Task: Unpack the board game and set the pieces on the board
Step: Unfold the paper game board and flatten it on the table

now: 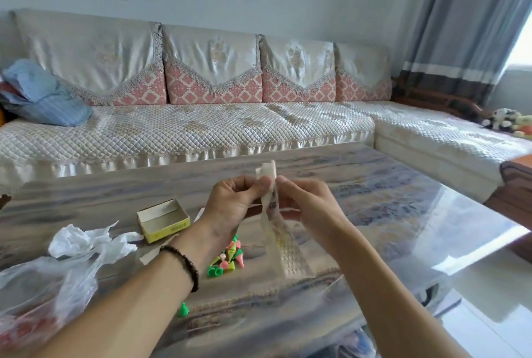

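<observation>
Folded paper board held up over the counter

Both hands, left and right, pinch the folded board; pieces lie beneath, yellow box print too blurred to read.

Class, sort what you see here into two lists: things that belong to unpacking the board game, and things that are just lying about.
Part of the job:
folded paper board, held by left hand and right hand
pile of coloured pieces
stray green piece
open box

Lying about:
crumpled white paper
plastic bag
blue cloth on the sofa
soft toys
</observation>
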Tool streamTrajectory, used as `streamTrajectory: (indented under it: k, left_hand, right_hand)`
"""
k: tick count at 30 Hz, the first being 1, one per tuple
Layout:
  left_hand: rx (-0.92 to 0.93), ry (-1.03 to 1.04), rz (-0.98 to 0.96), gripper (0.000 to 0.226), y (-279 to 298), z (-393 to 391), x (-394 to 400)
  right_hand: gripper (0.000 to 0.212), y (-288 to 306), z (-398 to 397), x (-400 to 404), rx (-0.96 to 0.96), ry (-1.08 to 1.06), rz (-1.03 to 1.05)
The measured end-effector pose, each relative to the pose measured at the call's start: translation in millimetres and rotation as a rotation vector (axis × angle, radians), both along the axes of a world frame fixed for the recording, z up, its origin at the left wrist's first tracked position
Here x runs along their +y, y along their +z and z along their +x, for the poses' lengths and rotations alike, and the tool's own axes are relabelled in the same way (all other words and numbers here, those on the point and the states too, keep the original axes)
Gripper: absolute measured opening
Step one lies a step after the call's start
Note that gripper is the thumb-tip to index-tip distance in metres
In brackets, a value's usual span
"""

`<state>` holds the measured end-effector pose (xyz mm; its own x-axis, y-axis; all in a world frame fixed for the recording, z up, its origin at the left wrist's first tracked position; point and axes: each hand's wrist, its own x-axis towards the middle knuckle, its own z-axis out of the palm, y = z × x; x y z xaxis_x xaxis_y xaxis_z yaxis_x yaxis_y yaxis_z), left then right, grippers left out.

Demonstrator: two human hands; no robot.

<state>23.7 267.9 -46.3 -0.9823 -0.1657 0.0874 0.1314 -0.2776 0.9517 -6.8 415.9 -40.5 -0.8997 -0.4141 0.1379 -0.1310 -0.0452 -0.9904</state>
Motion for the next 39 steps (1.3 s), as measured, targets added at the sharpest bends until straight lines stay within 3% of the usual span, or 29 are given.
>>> streamTrajectory:
  k: [4,6,10,17,19,20,21,23,25,29,31,33,39]
  left_hand:
    - [-0.043,-0.009,-0.059,0.011,0,-7,11]
    - [-0.061,0.020,-0.093,0.007,-3,-13,14]
    - [-0.077,0.101,-0.163,0.003,-9,-25,15]
    - [-0.039,0.071,-0.167,0.007,-9,-36,33]
    - [-0.021,0.027,-0.137,0.010,-7,-38,43]
    - [-0.012,0.005,-0.127,0.015,-6,-38,48]
    - [-0.004,-0.014,-0.121,0.020,-5,-38,53]
    - [0.023,-0.025,-0.130,0.026,-5,-40,60]
    - [0.025,-0.023,-0.120,0.025,-4,-40,67]
    - [0.016,-0.053,-0.075,0.028,-2,-40,76]
    - [0.006,-0.066,-0.067,0.041,-1,-40,77]
    - [-0.016,-0.088,-0.076,0.054,0,-38,77]
    - [-0.019,-0.084,-0.091,0.033,-1,-35,78]
  right_hand:
    - [0.020,-6,-2,19,0.071,0.032,0.083]
    - [0.013,-9,-7,27,0.073,-0.073,0.105]
    - [0.022,-10,-17,47,-0.048,-0.251,0.074]
    - [0.023,-7,-25,82,0.008,-0.486,0.244]
    - [0.015,-8,-27,91,0.087,-0.636,0.367]
    - [0.023,-9,-27,94,0.167,-0.741,0.484]
    - [0.032,-11,-26,95,0.280,-0.830,0.589]
    - [0.023,-11,-19,92,0.537,-0.906,0.637]
    - [0.004,-9,-10,85,0.680,-0.835,0.600]
    - [0.012,-6,0,76,0.516,-0.474,0.447]
    - [0.020,-8,3,73,0.486,-0.374,0.430]
    - [0.021,-11,3,72,0.483,-0.372,0.429]
    - [0.015,-8,2,76,0.464,-0.488,0.493]
